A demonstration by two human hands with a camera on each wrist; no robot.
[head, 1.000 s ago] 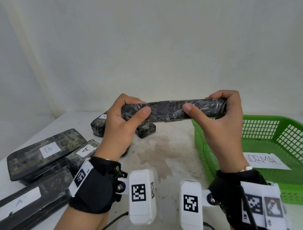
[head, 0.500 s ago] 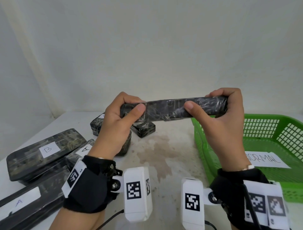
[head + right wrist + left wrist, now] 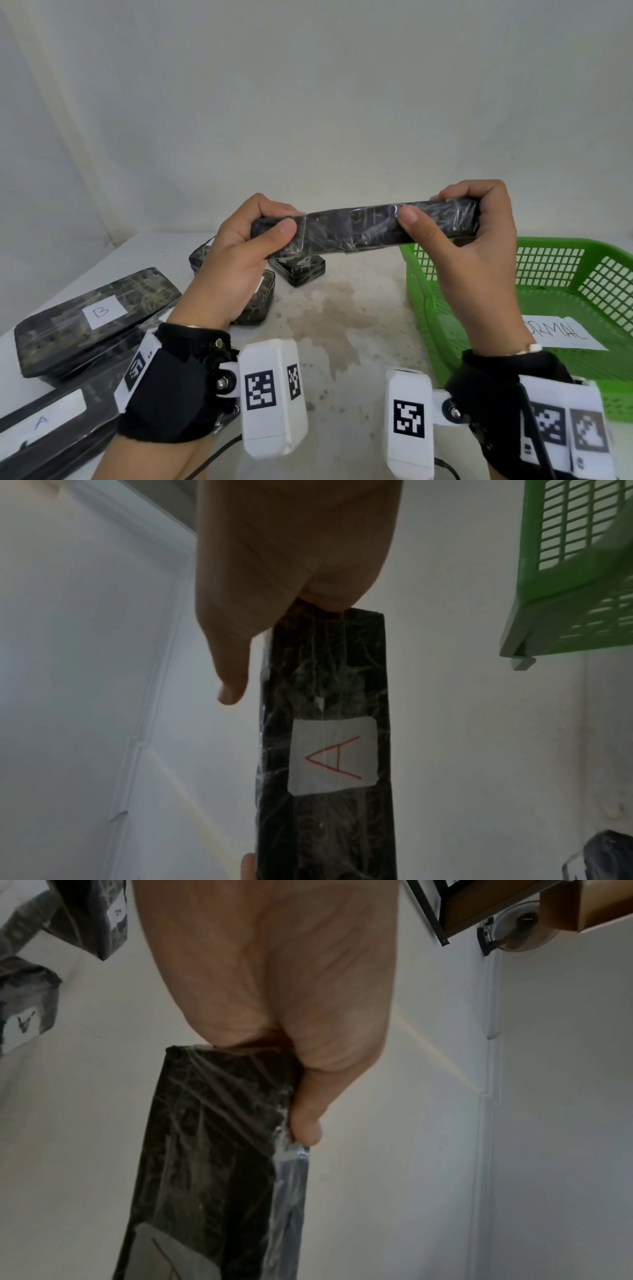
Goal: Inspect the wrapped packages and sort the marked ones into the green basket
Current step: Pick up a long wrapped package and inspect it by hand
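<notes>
Above the white table (image 3: 359, 342), a package (image 3: 363, 228) is held level beside the basket (image 3: 421, 308). Its ends are gripped by the raised left hand (image 3: 236, 263) and right hand (image 3: 479, 260), thumbs pressed on the near face.

Bare table (image 3: 342, 329) strip btwn pkg pile (image 3: 99, 318) & green basket (image 3: 421, 294) wall.

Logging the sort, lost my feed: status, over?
Both hands, left and right, grip one wrapped package by its ends. Red A label underneath. Green basket alongside, path unobstructed.
</notes>
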